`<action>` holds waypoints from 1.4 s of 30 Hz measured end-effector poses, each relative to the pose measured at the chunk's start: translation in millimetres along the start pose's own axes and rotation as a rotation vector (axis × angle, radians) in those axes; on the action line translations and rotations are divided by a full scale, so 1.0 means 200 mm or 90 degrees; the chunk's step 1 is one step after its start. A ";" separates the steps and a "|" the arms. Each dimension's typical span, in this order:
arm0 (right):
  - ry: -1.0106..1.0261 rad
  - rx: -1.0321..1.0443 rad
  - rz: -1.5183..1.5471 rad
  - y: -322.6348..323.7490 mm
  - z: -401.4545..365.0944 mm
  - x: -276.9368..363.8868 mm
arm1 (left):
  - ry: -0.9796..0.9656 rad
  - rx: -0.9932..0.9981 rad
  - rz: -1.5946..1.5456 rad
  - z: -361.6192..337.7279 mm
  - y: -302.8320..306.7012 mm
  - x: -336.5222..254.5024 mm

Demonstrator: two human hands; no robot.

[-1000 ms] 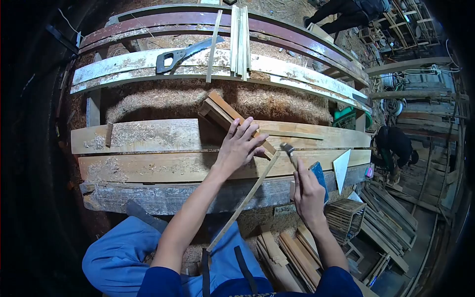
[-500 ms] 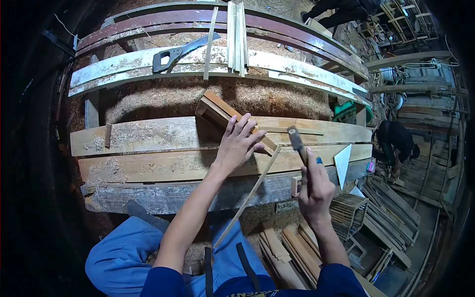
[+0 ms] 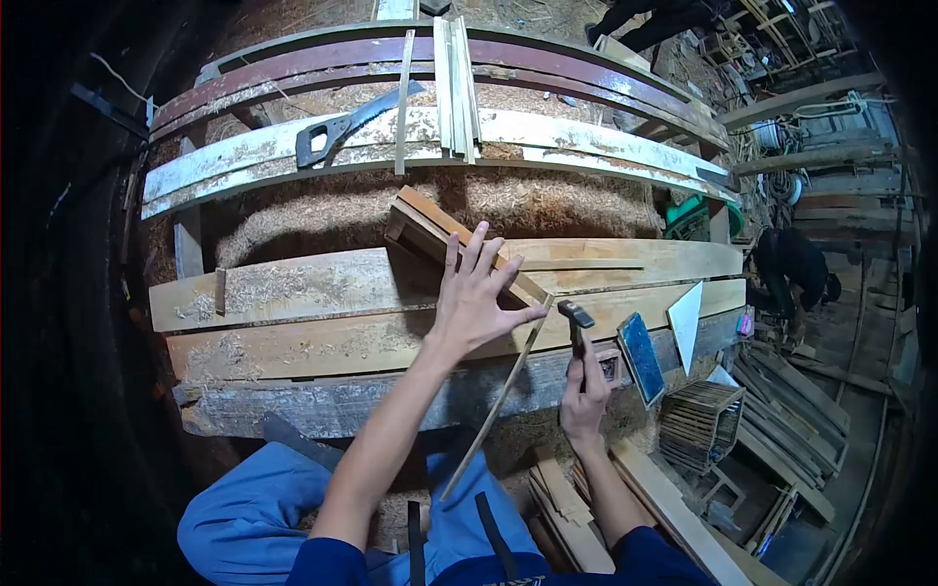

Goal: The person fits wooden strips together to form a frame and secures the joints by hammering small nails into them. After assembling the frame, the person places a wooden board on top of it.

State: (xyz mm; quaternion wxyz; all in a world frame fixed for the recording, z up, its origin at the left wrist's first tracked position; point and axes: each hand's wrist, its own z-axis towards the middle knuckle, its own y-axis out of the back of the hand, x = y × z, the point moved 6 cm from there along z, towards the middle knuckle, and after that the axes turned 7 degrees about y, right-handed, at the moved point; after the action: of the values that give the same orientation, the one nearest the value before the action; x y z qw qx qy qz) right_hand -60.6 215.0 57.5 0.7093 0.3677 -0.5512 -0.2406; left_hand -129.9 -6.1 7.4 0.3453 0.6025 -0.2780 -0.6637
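My left hand (image 3: 472, 305) lies with spread fingers across a narrow wooden box frame (image 3: 420, 210), pressing on its top edge. The frame sits at a slant on the bench planks (image 3: 352, 344). My right hand (image 3: 583, 396) is closed around the handle of a hammer (image 3: 576, 314), whose head is just right of the frame's near corner. From that corner a thin wooden strip (image 3: 496, 410) runs down toward my lap. Behind the hammer, another thin strip (image 3: 586, 264) rests on the planks. Whether a nail is at the corner is too small to tell.
A handsaw (image 3: 342, 127) and several long strips (image 3: 454, 88) lie on the white plank beyond. To the right are a blue rectangular piece (image 3: 641, 357) and a white triangular piece (image 3: 686, 327). Lumber (image 3: 674, 508) is stacked below right. Another person (image 3: 793, 266) bends over at far right.
The hammer has come down and left, closer to the frame's corner. My left hand's thumb has spread out to the right. The blue piece, earlier mostly behind my right hand, now shows.
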 end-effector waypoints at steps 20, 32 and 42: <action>-0.009 -0.133 0.149 -0.04 0.03 -0.17 | 0.054 0.029 0.094 0.07 -0.09 -0.09; -0.025 -0.006 0.152 -0.15 0.11 -0.20 | 0.066 0.045 0.108 0.06 -0.09 -0.08; -0.344 -0.129 0.585 -0.41 0.16 -0.22 | 0.041 0.051 0.094 -0.01 -0.09 -0.05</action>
State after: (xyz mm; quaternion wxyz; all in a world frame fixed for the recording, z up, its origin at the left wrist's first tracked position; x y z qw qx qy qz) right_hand -97.3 188.9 -30.4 0.6064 -0.0558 -0.7920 -0.0436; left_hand -130.4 12.9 -0.5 0.3773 0.6147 -0.3367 -0.6053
